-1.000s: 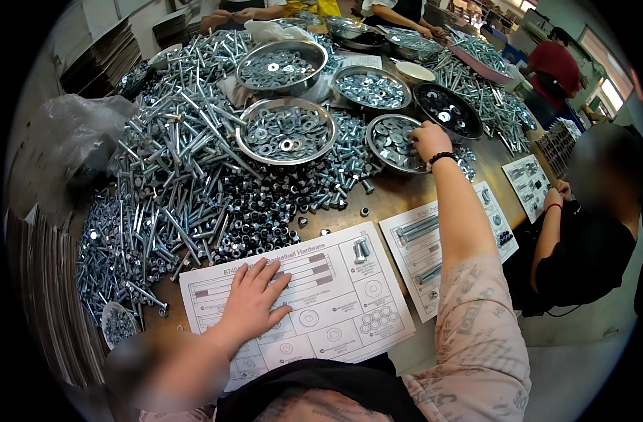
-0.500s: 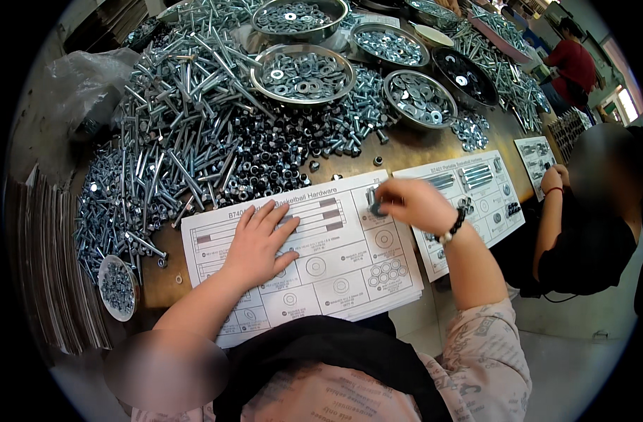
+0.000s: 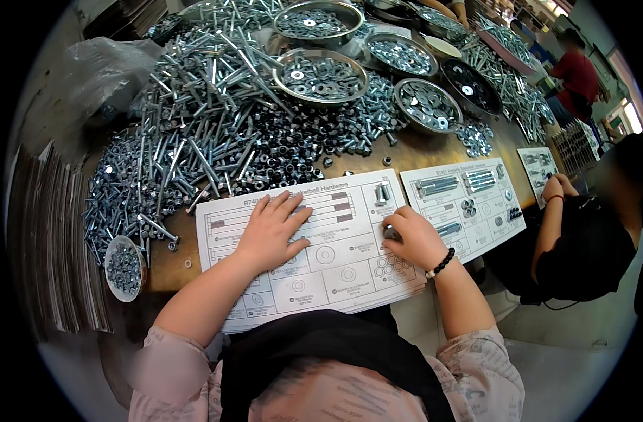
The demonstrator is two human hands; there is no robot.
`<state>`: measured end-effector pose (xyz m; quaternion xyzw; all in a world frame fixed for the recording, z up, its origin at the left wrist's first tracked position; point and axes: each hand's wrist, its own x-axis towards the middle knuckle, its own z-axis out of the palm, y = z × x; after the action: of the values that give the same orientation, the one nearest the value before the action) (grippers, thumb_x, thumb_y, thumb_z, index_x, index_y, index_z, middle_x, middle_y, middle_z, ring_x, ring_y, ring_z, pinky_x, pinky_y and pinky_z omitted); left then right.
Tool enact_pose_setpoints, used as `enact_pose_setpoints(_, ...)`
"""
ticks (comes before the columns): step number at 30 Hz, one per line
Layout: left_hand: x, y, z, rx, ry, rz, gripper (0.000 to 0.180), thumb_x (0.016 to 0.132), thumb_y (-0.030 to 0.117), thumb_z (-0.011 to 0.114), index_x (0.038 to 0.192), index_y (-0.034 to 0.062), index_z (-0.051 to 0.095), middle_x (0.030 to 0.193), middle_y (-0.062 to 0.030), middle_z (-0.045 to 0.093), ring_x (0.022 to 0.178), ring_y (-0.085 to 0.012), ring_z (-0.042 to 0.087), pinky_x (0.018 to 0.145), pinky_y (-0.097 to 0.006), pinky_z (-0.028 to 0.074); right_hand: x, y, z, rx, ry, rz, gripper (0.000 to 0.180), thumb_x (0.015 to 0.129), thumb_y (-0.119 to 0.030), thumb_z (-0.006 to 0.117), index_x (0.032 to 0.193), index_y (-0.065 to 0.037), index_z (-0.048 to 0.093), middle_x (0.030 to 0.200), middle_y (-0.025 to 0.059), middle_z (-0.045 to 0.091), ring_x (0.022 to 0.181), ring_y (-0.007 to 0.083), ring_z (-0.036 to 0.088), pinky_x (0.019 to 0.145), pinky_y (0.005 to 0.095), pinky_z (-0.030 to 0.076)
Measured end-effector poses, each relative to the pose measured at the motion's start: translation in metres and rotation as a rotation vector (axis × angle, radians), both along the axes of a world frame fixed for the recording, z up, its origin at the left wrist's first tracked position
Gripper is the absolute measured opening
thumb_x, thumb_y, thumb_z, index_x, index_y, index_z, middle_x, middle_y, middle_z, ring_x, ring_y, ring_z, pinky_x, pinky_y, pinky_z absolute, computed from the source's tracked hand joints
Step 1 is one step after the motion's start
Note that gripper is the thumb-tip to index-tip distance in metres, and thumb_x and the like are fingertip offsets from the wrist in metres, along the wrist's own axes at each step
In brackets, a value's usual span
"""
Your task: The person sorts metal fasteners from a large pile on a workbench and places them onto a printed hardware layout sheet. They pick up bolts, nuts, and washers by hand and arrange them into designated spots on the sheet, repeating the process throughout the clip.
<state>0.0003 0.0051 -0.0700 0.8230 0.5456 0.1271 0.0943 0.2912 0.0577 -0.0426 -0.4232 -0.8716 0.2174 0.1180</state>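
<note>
Far left of the left hand, we noted a stack of flat cardboard [image 3: 43,239] at the edge of the surface [image 3: 434,151], and beside it a small round dish of nuts [image 3: 124,268]. Beyond the left hand lay a large heap of bolts [image 3: 195,119], with dark nuts [image 3: 286,148] piled just ahead of the fingers.

The left hand [image 3: 272,232] lay flat, palm down and fingers spread, on the printed parts sheet [image 3: 335,260], gripping nothing. That sheet sat directly before us, spanning the space under both hands.

The right hand [image 3: 413,238] rested on the right part of the same sheet, fingers curled together around a small metal piece [image 3: 390,233]; we could not tell exactly what it was. A few bolts [image 3: 382,193] lay on the sheet just ahead of the right hand.

Just right of the right hand lay a second sheet [image 3: 469,204] carrying bolts and nuts. Well ahead of both hands stood several round metal bowls [image 3: 320,75] of washers. Farther right, another person's hands [image 3: 559,188] rested near a third sheet [image 3: 539,163].
</note>
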Motion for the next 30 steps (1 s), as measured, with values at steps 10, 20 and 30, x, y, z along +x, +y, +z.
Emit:
enact_pose_setpoints(10,-0.003,-0.003,-0.002,0.002,-0.009,0.007,0.055,0.076,0.036,0.061,0.124,0.0143,0.046,0.134,-0.0113,0.038,0.128,-0.0298,0.029,0.106,-0.047,0.018,-0.026,0.041,0.042,0.098,-0.013,0.029,0.026,0.071,-0.017,0.068,0.093,-0.009,0.059,0.089,0.0083,0.055,0.084,0.0278,0.056,0.069,0.0368,0.046)
enact_pose_setpoints(20,-0.036,0.061,0.008,0.167,-0.405,0.195,0.037,0.076,0.008,0.058,0.113,0.0069,0.053,0.1,-0.0116,0.055,0.092,-0.0287,0.054,0.079,-0.036,0.045,-0.157,0.105,-0.004,0.166,0.073,0.036,0.027,0.073,-0.014,0.064,0.098,-0.009,0.056,0.095,0.0142,0.052,0.086,0.0335,0.057,0.072,0.0397,0.048)
enact_pose_setpoints(30,-0.041,0.112,0.015,-0.013,-0.127,0.372,0.038,0.072,0.016,0.067,0.108,0.0107,0.055,0.099,-0.01,0.05,0.088,-0.0294,0.056,0.075,-0.037,0.047,-0.187,0.109,-0.02,0.072,0.011,-0.078,0.037,0.073,-0.015,0.063,0.108,-0.014,0.05,0.103,0.0198,0.047,0.084,0.0366,0.058,0.071,0.0416,0.05)
